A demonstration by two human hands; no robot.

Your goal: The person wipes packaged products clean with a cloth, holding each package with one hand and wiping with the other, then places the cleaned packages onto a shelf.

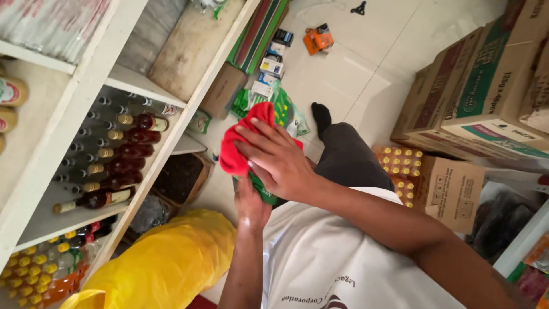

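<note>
Shelves alongside — right hand (pixel 274 160) fingers press red cloth (pixel 240 143) on green bottle (pixel 264 191), left hand (pixel 251 206) fingers clamped beneath.

Head cam, steep downward, close.
</note>
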